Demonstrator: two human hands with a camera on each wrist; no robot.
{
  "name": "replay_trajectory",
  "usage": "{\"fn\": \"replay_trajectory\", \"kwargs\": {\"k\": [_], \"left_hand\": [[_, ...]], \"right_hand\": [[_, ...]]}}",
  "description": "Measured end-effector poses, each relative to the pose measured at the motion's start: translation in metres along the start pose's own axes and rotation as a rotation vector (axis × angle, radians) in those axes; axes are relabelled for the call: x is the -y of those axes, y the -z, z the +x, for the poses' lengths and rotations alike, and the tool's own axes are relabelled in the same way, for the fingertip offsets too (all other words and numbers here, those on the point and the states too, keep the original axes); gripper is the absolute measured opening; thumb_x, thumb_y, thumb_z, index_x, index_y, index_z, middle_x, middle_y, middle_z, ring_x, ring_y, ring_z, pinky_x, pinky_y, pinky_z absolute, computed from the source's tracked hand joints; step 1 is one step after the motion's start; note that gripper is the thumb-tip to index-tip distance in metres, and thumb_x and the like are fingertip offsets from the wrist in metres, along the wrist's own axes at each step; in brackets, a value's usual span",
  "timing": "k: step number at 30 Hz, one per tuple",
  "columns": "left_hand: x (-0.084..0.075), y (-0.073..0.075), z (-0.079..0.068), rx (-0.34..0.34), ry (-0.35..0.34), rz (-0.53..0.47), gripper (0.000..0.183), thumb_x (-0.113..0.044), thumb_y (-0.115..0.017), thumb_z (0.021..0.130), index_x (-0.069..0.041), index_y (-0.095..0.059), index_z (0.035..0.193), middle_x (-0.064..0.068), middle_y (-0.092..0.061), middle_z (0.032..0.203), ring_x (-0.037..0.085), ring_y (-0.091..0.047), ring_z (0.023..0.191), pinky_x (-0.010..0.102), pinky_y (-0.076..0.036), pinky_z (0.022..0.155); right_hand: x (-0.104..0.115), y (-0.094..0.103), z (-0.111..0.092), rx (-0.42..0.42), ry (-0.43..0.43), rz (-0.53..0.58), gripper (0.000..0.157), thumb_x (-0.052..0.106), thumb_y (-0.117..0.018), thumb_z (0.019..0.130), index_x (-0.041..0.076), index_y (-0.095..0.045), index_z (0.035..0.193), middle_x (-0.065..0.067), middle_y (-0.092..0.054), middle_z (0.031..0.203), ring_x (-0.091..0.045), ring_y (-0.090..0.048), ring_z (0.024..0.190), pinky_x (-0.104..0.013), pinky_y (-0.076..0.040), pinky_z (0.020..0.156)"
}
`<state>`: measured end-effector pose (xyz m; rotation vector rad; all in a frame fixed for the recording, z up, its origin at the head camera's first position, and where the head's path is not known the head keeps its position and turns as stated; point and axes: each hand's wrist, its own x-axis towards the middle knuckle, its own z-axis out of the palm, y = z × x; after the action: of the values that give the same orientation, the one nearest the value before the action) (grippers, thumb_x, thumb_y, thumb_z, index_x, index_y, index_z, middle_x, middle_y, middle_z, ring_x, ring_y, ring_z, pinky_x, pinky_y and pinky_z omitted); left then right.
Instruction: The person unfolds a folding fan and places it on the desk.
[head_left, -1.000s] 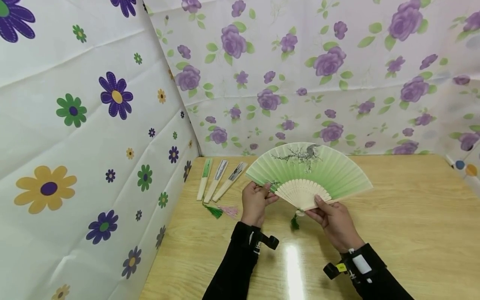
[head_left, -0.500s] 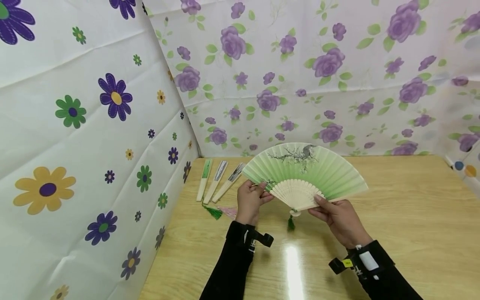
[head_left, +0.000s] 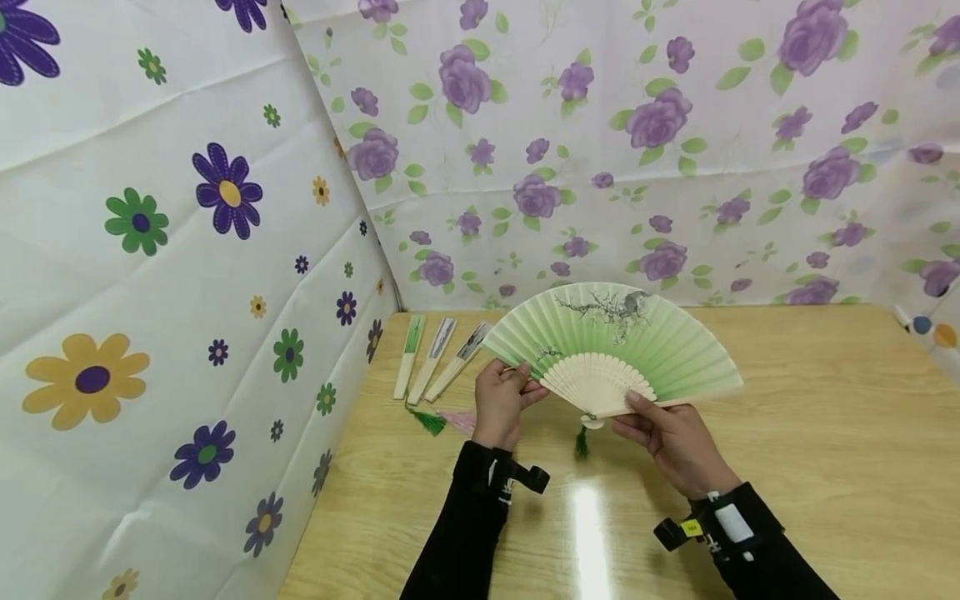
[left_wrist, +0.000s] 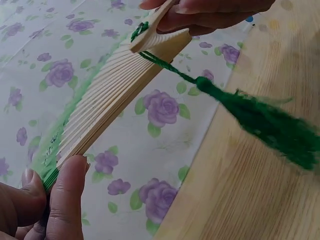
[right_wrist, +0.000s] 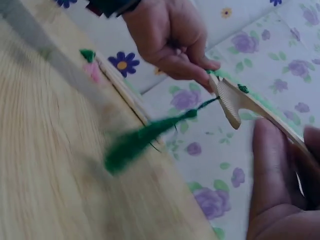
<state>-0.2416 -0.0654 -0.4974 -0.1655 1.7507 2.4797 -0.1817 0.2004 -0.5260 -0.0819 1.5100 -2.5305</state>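
A green folding fan [head_left: 607, 333] is spread wide above the table, its pleated leaf printed with a dark branch and its ribs pale. My left hand [head_left: 504, 400] pinches the fan's left edge between thumb and fingers, where the ribs meet the leaf. At the opposite side my right hand [head_left: 675, 437] grips the outer rib close to the pivot, thumb on top. From the pivot hangs a dark green tassel [left_wrist: 270, 120], seen at an angle in the left wrist view. In the right wrist view the fan shows nearly edge-on.
Three folded fans [head_left: 433, 358] lie side by side at the back left of the wooden table [head_left: 840, 433]. Near them rest a green tassel [head_left: 427, 421] and a pink tassel [head_left: 459, 421]. Flower-print cloths [head_left: 540, 133] rise behind and to the left.
Both hands stay on the spread fan. Over the second the left hand shifts slightly left; the fan drifts left, then its right part comes a little back right. The folded fans have not moved.
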Motion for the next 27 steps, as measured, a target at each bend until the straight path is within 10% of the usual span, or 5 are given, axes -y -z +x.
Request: {"fn": "replay_trajectory", "kwargs": {"k": [7, 16, 27], "left_hand": [[0.0, 0.001, 0.002, -0.001, 0.016, -0.021, 0.024, -0.004, -0.061, 0.118, -0.002, -0.063, 0.141, 0.003, -0.065, 0.099, 0.014, -0.072, 0.086, 0.037, -0.076, 0.095], [0.005, -0.004, 0.003, -0.029, -0.034, -0.091, 0.035, -0.002, -0.06, 0.117, -0.003, -0.066, 0.152, 0.003, -0.074, 0.099, 0.01, -0.074, 0.079, 0.03, -0.076, 0.089], [0.002, -0.004, -0.001, -0.005, -0.041, -0.061, 0.039, -0.003, -0.06, 0.118, -0.005, -0.064, 0.156, 0.003, -0.071, 0.099, 0.01, -0.07, 0.082, 0.028, -0.075, 0.087]], "right_hand": [[0.006, -0.006, 0.001, -0.011, -0.036, -0.106, 0.019, 0.019, -0.067, 0.118, 0.007, -0.082, 0.118, -0.008, -0.089, 0.11, -0.019, -0.088, 0.105, -0.035, -0.072, 0.103], [-0.006, -0.014, -0.003, -0.087, 0.056, 0.089, 0.025, 0.017, -0.063, 0.119, 0.007, -0.085, 0.115, -0.007, -0.089, 0.107, -0.016, -0.088, 0.104, -0.031, -0.071, 0.104], [-0.001, -0.01, -0.005, 0.009, 0.071, 0.007, 0.019, 0.015, -0.061, 0.12, 0.01, -0.08, 0.122, -0.005, -0.089, 0.112, -0.016, -0.087, 0.107, -0.037, -0.071, 0.104]]}}
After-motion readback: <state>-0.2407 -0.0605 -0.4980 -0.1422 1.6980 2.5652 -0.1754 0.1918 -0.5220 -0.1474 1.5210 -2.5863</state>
